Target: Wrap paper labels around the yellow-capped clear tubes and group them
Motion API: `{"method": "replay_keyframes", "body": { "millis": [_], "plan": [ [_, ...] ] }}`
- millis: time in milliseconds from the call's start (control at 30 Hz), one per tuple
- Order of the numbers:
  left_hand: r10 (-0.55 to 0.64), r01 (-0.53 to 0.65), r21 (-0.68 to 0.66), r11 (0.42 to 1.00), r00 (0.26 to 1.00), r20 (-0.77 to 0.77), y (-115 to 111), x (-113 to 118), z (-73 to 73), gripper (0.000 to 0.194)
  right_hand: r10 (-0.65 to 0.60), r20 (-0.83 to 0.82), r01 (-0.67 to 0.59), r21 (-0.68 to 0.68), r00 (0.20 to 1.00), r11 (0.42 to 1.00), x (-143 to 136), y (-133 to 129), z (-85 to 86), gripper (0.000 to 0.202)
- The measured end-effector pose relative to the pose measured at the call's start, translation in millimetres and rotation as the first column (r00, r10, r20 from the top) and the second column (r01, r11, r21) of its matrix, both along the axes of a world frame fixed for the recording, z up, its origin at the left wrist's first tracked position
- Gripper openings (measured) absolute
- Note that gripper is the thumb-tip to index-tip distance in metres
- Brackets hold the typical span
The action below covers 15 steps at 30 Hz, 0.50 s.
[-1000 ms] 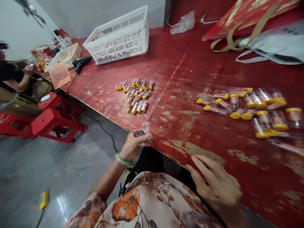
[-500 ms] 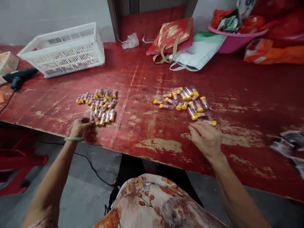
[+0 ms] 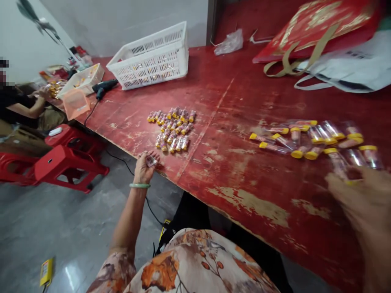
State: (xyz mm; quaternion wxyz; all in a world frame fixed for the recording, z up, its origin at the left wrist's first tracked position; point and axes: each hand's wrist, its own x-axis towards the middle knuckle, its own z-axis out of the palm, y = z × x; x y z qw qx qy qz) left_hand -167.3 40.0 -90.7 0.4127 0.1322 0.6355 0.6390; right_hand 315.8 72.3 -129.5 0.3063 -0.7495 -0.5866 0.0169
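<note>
My left hand (image 3: 144, 167), with a pale green bangle at its wrist, is at the table's front edge, palm partly turned up. Its fingers are curled around a small clear plastic piece (image 3: 151, 160), whose exact kind is unclear. Just beyond it stands a cluster of small clear tubes (image 3: 172, 129) with yellow caps and pinkish contents, set close in rows. At the right my right hand (image 3: 360, 187) is blurred, its fingers over the near edge of a looser group of yellow-capped tubes (image 3: 301, 138). Whether it grips the tube (image 3: 337, 162) by its fingertips cannot be made out.
A white slatted basket (image 3: 152, 61) stands at the back, with a dark heat gun (image 3: 104, 86) and a pale tray (image 3: 84, 79) to its left. Bags (image 3: 351, 61) lie at the back right. Red stools (image 3: 65, 162) and a seated person (image 3: 23, 106) are at the left.
The view has swung left, so the tubes appear further right and the seated person shows. My left hand has drawn back from its cluster and turned its palm upward.
</note>
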Motion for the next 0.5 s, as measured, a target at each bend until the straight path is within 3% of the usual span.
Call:
{"method": "replay_keyframes", "body": {
  "millis": [33, 100, 133, 167, 200, 233, 267, 300, 367, 500],
  "plan": [
    [-0.043, 0.042, 0.011, 0.999, 0.998, 0.053, -8.5, 13.6, 1.8, 0.006, 0.016, -0.220, -0.004, 0.057, 0.975, 0.998, -7.7, -11.9, 6.1, 0.024],
    [-0.184, 0.172, 0.080, 0.982, 0.968, 0.170, -25.0, 46.3, 4.2, 0.017, 0.082, -0.575, -0.055, 0.063, 0.814, 0.996, -29.4, -37.1, 17.1, 0.026],
    [-0.273, 0.253, 0.114, 0.961, 0.937, 0.218, -32.4, 64.5, 5.1, 0.023, 0.125, -0.825, -0.153, 0.047, 0.552, 0.987, -42.9, -49.4, 21.6, 0.026],
    [-0.345, 0.324, 0.123, 0.938, 0.903, 0.254, -39.0, 82.8, 6.0, 0.028, 0.100, -0.967, -0.231, 0.045, 0.232, 0.972, -57.6, -60.8, 25.1, 0.025],
    [-0.409, 0.391, 0.122, 0.912, 0.867, 0.286, -44.7, 100.5, 7.0, 0.030, 0.031, -1.000, -0.315, 0.027, 0.008, 0.949, -72.5, -70.8, 27.5, 0.025],
    [-0.462, 0.451, 0.112, 0.885, 0.828, 0.318, -49.4, 116.8, 7.9, 0.030, -0.025, -0.994, -0.377, 0.016, -0.105, 0.926, -86.9, -79.2, 28.9, 0.024],
    [-0.502, 0.500, 0.102, 0.860, 0.793, 0.347, -53.0, 131.3, 8.7, 0.029, -0.051, -0.986, -0.440, 0.024, -0.157, 0.898, -100.1, -86.1, 29.3, 0.023],
    [-0.528, 0.535, 0.094, 0.840, 0.763, 0.372, -55.6, 143.7, 9.3, 0.028, -0.049, -0.984, -0.473, 0.037, -0.169, 0.880, -111.3, -91.7, 29.1, 0.029],
    [-0.544, 0.563, 0.084, 0.822, 0.735, 0.405, -58.6, 162.3, 9.2, 0.029, -0.034, -0.996, -0.485, 0.010, -0.083, 0.874, -127.7, -100.2, 28.0, 0.037],
    [-0.530, 0.549, 0.079, 0.832, 0.745, 0.404, -62.2, 181.5, 5.3, 0.034, 0.076, -0.960, -0.505, -0.073, 0.269, 0.860, -141.9, -110.5, 28.7, 0.030]
  ]
}}
